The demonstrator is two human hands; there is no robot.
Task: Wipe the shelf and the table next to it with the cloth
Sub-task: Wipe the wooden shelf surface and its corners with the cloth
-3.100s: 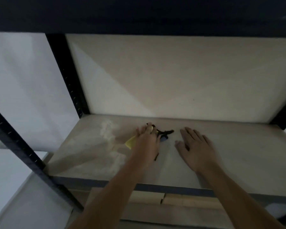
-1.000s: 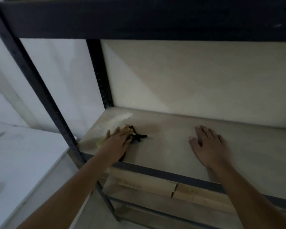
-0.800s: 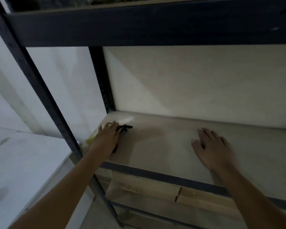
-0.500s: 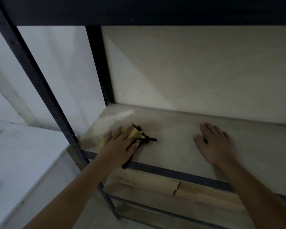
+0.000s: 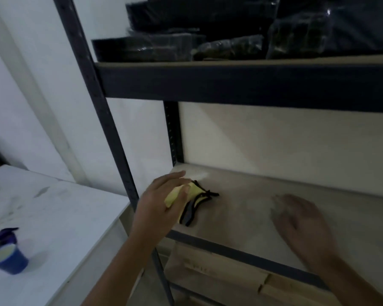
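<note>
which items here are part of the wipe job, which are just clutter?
Job: cloth held in left hand; shelf; table; right hand resting on shelf.
Clutter: blue cup; dark wrapped packs on upper shelf; wooden planks below.

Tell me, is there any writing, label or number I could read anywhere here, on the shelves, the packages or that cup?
None can be read.
Wooden boards under the shelf: faint dark marks, too blurred to read.
Dark wrapped packages on the upper shelf: no legible label.
Blue cup on the table: no print visible.
Yellow cloth in the left hand: no writing.
</note>
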